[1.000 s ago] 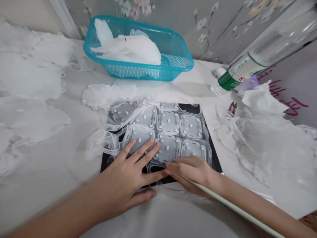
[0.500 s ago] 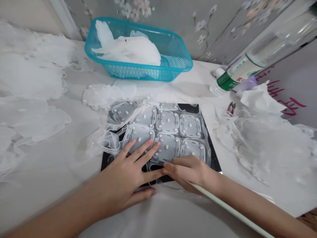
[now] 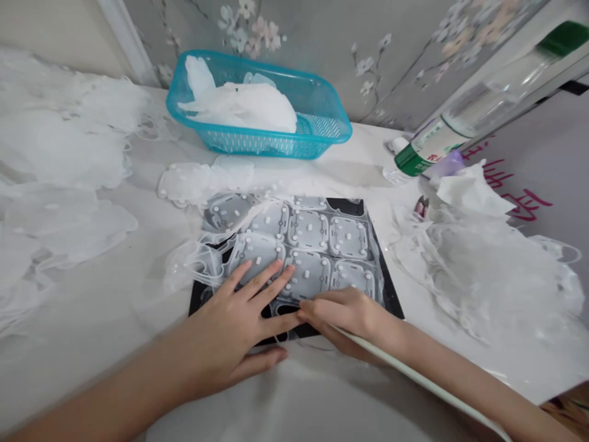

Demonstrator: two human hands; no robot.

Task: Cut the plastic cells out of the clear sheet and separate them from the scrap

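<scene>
While the moulded plastic sheet point(image 3: 308, 230) is pressed down by the left hand point(image 3: 230, 325), its fingers spread wide, a white rod point(image 3: 414, 377) is held by the right hand point(image 3: 350, 316) — fingers closed together.

Translucent moulded plastic sheet point(image 3: 308, 232) of rounded square cells, flat on a black board point(image 3: 348, 207).

The left hand point(image 3: 225, 328) and right hand point(image 3: 352, 313) are bare and slender.

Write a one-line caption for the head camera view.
Left hand spread on a translucent moulded sheet on a black board, right hand at its edge with a white rod.
</scene>
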